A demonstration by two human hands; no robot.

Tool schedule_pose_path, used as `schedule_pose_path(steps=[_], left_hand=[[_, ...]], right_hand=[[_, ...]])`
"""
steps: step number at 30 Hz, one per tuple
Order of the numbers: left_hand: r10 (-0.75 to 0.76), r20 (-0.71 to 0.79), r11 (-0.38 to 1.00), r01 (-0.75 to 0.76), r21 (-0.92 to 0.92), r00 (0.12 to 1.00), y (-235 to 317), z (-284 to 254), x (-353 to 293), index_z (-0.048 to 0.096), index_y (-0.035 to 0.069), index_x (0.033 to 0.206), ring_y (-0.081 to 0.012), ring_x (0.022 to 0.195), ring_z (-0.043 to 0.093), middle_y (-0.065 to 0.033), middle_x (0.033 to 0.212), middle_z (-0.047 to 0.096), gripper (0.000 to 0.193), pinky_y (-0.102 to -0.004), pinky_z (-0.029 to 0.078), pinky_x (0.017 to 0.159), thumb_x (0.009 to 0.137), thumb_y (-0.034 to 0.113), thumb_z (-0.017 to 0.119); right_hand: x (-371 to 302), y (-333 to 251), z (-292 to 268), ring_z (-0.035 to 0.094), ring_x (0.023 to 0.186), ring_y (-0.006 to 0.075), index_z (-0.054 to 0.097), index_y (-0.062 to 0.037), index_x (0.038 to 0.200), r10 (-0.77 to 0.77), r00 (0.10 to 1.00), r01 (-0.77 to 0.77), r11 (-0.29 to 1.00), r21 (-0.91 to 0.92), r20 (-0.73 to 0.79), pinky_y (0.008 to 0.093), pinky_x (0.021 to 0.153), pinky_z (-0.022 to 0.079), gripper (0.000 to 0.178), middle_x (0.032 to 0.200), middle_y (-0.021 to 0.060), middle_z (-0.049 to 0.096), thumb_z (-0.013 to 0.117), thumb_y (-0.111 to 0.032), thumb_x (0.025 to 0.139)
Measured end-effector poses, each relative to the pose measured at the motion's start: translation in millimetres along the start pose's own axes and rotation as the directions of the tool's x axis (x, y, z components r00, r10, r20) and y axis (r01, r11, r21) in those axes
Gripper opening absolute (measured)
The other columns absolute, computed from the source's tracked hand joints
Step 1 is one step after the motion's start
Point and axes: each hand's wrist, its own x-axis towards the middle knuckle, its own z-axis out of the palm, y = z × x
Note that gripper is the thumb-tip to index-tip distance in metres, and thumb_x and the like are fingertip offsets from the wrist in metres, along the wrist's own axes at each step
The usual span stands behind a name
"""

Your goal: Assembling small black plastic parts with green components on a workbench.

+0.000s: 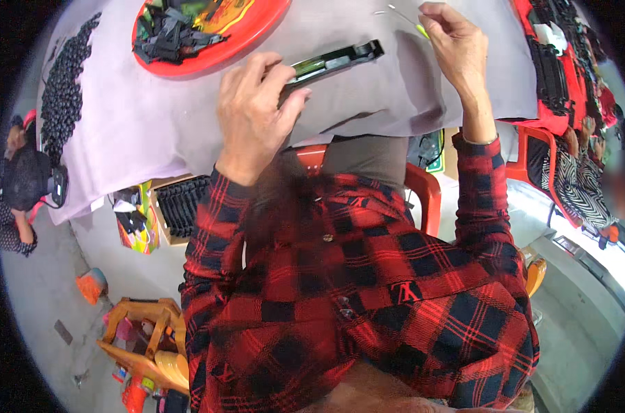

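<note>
My left hand (256,117) grips a long black plastic part (334,60) with a green strip along it, held just above the grey cloth-covered table (147,117). My right hand (457,45) is raised at the table's far side, its fingers pinched on a thin wire-like piece with a yellow-green tip (412,20). Both forearms are in red and black checked sleeves.
A red round tray (236,43) of black parts lies at the top left. A heap of small black pieces (64,82) lies along the left table edge. Red trays with black parts (553,76) sit at right. Another person (19,179) sits at left; boxes and a wooden stool stand below.
</note>
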Motion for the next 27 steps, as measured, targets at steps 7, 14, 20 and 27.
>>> schedule_pose_path(steps=[7,14,20,27], left_hand=[[-0.109,0.176,0.993,0.100,0.061,0.978,13,9,6,0.064,0.007,0.117,-0.0330,0.091,0.061,-0.0103,0.099,0.062,0.045,-0.0423,0.047,0.079,0.076,0.019,0.078],[-0.107,0.144,0.991,0.093,0.099,0.984,5,12,3,0.066,0.010,0.115,-0.0332,0.088,0.062,-0.0085,0.095,0.062,0.038,-0.0422,0.049,0.078,0.080,0.018,0.076],[-0.087,0.077,0.988,0.076,0.137,0.993,10,23,5,0.063,0.013,0.106,-0.0256,0.087,0.063,-0.0046,0.089,0.058,0.035,-0.0400,0.048,0.075,0.074,0.013,0.077],[-0.056,-0.038,0.959,0.064,0.277,0.998,5,36,-9,0.064,0.013,0.105,-0.0228,0.083,0.061,-0.0023,0.089,0.058,0.036,-0.0375,0.049,0.073,0.071,0.012,0.076]], right_hand=[[6,34,22,0.065,0.092,0.0347,0.071,-0.0114,0.107,-0.316,0.925,0.381,0.762,-0.524,0.212,0.0457,0.081,0.054,0.027,0.096,0.0089,0.069,0.061,-0.011,0.081],[23,50,29,0.066,0.086,0.0306,0.070,-0.0120,0.105,-0.326,0.906,0.424,0.700,-0.575,0.270,0.0422,0.078,0.054,0.022,0.090,0.0095,0.068,0.062,-0.012,0.084],[25,66,37,0.055,0.059,0.0118,0.060,-0.0036,0.077,-0.181,0.975,0.126,0.928,0.351,0.129,0.0289,0.055,0.046,0.009,0.066,0.0009,0.057,0.052,-0.005,0.083],[-3,-65,34,0.029,0.045,0.0069,0.059,-0.0056,0.088,0.180,0.919,-0.369,0.075,0.927,0.351,0.0220,0.043,0.026,0.011,0.057,-0.0063,0.036,0.057,-0.015,0.094]])
